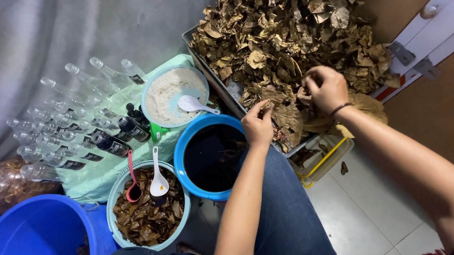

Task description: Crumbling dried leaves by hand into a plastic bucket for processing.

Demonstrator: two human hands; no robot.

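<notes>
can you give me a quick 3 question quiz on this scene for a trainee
1. True or false: the white spoon in the bowl of white powder lies with its handle toward the leaf pile.
2. Which holds dark liquid? A) the small blue bucket B) the light blue bowl of wet leaves C) the large blue tub
3. Fill in: both the left hand and the right hand pinch at the dried ____.

Key: 1 true; 2 A; 3 leaves

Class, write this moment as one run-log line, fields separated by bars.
left hand: pinching dried leaves | right hand: picking in same pile | tray: heaped | blue bucket: dark liquid
</notes>
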